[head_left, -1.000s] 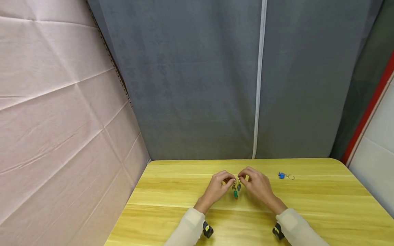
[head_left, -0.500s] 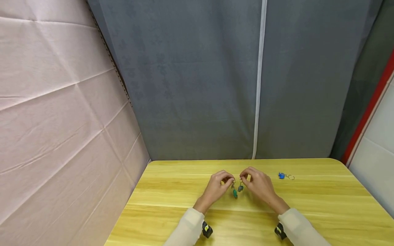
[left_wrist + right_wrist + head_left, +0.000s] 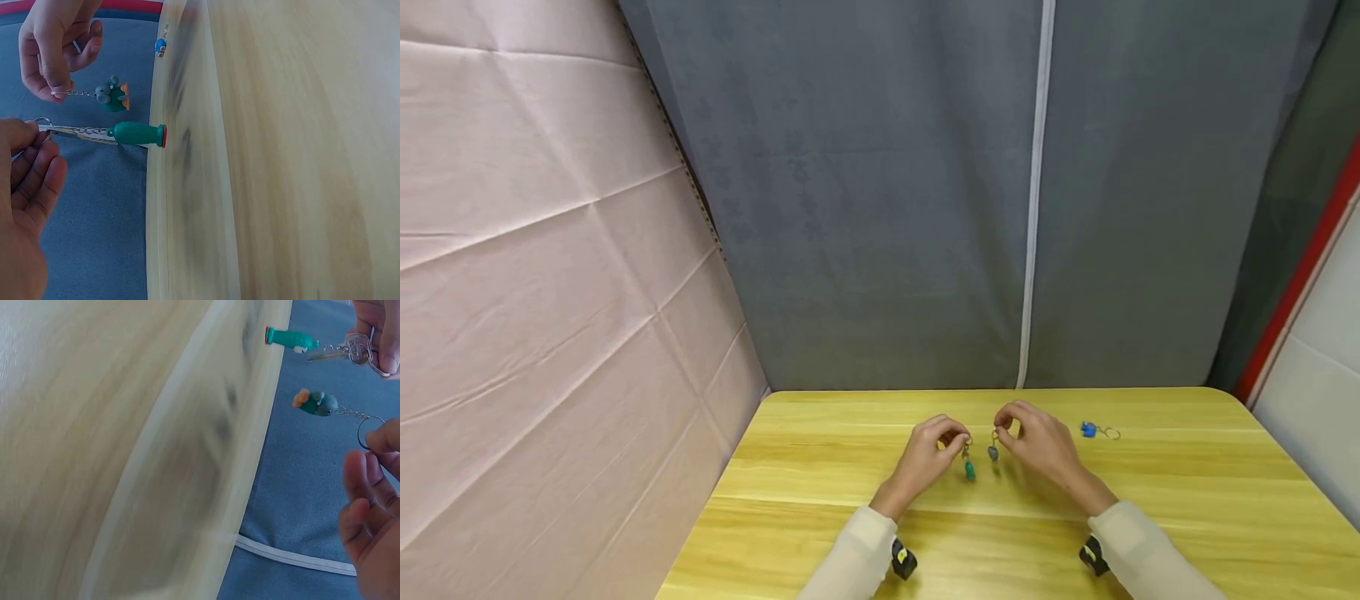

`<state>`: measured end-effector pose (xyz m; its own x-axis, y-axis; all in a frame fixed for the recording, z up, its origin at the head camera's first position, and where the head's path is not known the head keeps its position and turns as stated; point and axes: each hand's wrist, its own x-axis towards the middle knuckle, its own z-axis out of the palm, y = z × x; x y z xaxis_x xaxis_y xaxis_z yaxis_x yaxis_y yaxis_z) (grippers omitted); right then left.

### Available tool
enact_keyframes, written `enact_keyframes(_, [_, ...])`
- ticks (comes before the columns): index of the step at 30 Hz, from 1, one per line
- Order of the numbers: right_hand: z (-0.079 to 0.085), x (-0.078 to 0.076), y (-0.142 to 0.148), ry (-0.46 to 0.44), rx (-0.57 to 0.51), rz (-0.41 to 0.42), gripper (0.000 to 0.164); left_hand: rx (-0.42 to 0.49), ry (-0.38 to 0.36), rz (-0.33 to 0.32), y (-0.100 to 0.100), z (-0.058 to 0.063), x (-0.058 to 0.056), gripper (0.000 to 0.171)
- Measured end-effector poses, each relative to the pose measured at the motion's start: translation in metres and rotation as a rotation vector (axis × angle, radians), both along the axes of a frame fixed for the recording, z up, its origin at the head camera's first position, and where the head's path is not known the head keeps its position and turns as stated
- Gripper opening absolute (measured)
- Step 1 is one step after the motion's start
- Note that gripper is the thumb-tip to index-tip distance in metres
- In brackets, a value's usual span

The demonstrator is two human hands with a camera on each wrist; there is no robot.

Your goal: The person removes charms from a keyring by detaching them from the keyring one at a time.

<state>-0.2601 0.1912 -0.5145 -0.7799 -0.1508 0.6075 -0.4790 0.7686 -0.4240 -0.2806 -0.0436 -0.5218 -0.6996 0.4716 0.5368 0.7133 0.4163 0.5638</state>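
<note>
My left hand (image 3: 923, 457) pinches a key ring from which keys (image 3: 328, 354) and a green bottle-shaped keychain (image 3: 139, 133) with a red end hang. Thumb and fingers of my right hand (image 3: 1041, 446) pinch the split ring (image 3: 369, 430) of a second keychain. Its charm is a small grey-and-green animal figure (image 3: 111, 95) with orange feet, on a short chain. Both charms dangle above the wooden table, side by side and apart, seen in all views. A blue keychain (image 3: 1088, 429) with its own ring lies on the table to the right of my right hand.
The yellow wood-grain table (image 3: 820, 483) ends at a grey curtain (image 3: 880, 208) behind. A pale pink fabric wall (image 3: 565, 292) stands on the left, and a white panel with a red edge (image 3: 1300, 267) on the right.
My right hand has moved right with the animal keychain, widening the gap between the two charms. The left hand has stayed almost in place. The blue keychain still lies on the table.
</note>
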Motion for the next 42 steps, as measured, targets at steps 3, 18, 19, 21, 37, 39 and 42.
enact_keyframes(3, [0.0, 0.001, 0.003, 0.016, 0.0, 0.006, 0.019, 0.002, 0.0, 0.003, 0.0, 0.0, 0.0, 0.011])
enact_keyframes(18, [0.01, 0.004, 0.026, -0.094, 0.02, -0.032, 0.017, 0.004, -0.02, 0.013, -0.004, 0.001, 0.001, 0.011])
enact_keyframes(19, [0.011, 0.005, 0.028, -0.093, 0.02, -0.034, 0.017, 0.006, -0.02, 0.014, -0.004, 0.001, 0.0, 0.011])
enact_keyframes(21, [0.012, 0.005, 0.032, -0.087, 0.022, -0.041, 0.017, 0.01, -0.021, 0.014, -0.005, 0.0, 0.0, 0.011])
enact_keyframes(37, [0.02, 0.007, 0.066, -0.066, 0.038, -0.09, 0.014, 0.029, -0.01, 0.045, -0.01, -0.002, -0.004, 0.009])
enact_keyframes(39, [0.019, 0.007, 0.07, -0.053, 0.043, -0.093, 0.014, 0.033, -0.005, 0.044, -0.01, -0.003, -0.005, 0.009])
enact_keyframes(42, [0.019, 0.006, 0.077, -0.037, 0.057, -0.108, 0.013, 0.034, -0.001, 0.045, -0.011, -0.004, -0.005, 0.008])
